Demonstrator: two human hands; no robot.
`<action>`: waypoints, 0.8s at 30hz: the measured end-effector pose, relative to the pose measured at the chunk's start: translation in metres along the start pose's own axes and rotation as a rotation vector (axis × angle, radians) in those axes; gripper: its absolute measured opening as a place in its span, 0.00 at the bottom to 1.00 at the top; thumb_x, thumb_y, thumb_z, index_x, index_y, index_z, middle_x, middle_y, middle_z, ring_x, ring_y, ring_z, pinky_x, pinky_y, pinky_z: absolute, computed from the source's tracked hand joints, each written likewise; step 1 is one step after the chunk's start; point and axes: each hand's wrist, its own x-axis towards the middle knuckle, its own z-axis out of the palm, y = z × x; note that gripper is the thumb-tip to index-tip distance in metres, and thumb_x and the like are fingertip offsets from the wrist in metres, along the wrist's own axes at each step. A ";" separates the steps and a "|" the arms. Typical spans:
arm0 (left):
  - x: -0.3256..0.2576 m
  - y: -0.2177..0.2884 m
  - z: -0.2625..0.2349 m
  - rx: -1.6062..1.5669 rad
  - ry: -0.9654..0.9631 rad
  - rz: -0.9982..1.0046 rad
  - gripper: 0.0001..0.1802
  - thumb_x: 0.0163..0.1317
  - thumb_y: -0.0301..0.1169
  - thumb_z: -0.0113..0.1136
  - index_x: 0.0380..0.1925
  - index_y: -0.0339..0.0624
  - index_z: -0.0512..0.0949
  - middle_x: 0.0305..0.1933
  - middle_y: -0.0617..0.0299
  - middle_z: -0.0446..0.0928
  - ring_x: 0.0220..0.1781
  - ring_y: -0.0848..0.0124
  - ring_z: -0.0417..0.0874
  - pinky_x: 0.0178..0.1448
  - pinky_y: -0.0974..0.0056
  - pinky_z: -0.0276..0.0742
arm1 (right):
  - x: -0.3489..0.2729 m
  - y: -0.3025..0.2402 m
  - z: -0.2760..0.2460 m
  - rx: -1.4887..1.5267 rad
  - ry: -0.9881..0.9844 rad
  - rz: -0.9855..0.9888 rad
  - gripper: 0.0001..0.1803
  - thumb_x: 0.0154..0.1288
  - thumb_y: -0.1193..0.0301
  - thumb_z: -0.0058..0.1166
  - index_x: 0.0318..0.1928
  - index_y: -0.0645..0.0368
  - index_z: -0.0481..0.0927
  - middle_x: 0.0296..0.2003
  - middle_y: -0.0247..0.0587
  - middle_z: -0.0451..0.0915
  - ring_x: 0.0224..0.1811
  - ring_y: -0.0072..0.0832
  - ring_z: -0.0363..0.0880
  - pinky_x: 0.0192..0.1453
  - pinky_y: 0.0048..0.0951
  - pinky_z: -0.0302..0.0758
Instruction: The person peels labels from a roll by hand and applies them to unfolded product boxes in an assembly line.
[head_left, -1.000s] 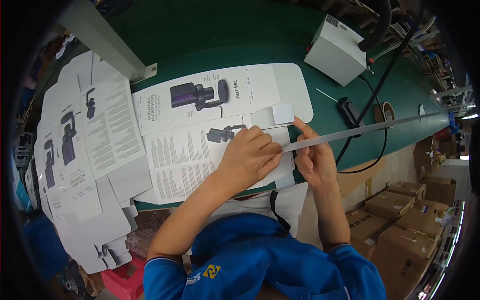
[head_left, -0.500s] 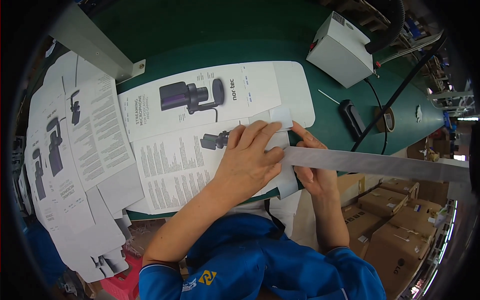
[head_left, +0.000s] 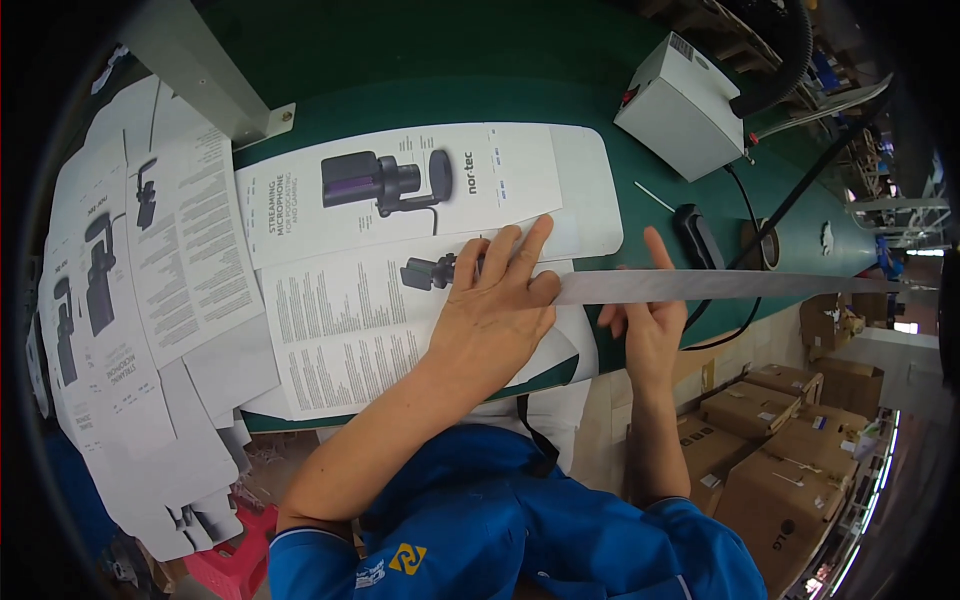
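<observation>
White printed carton blank (head_left: 400,290) lies flat on the green desk (head_left: 420,90), under the left hand (head_left: 495,310).

The left hand presses flat, fingers spread, pinning one end of a long grey strip (head_left: 720,287) to the blank; the right hand (head_left: 648,325) is half open beneath the strip, touching it from below. More blanks (head_left: 120,300) are stacked to the left. A grey box (head_left: 685,105), a black cable (head_left: 740,195) and a small black device (head_left: 698,235) lie beyond. Brown cardboard boxes (head_left: 780,440) stand on the floor at right.
</observation>
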 end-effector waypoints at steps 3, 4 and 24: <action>-0.001 -0.001 -0.001 -0.020 -0.021 0.005 0.09 0.64 0.35 0.57 0.38 0.42 0.78 0.73 0.49 0.64 0.72 0.54 0.60 0.75 0.49 0.52 | 0.002 -0.002 0.005 -0.176 -0.060 -0.228 0.27 0.75 0.77 0.43 0.73 0.63 0.62 0.57 0.49 0.79 0.58 0.38 0.79 0.64 0.35 0.72; -0.002 -0.002 0.001 -0.001 -0.007 0.012 0.09 0.64 0.36 0.57 0.38 0.42 0.78 0.73 0.49 0.64 0.72 0.54 0.61 0.75 0.48 0.52 | 0.009 -0.001 0.007 -0.476 -0.127 -0.348 0.26 0.75 0.75 0.43 0.72 0.61 0.64 0.63 0.47 0.75 0.65 0.43 0.72 0.69 0.39 0.66; -0.009 -0.007 0.005 -0.151 0.187 0.226 0.10 0.57 0.33 0.61 0.35 0.39 0.79 0.49 0.57 0.81 0.57 0.60 0.75 0.67 0.51 0.62 | 0.013 -0.011 -0.003 -0.268 -0.093 -0.231 0.20 0.70 0.74 0.55 0.61 0.61 0.76 0.54 0.46 0.81 0.53 0.31 0.80 0.57 0.30 0.76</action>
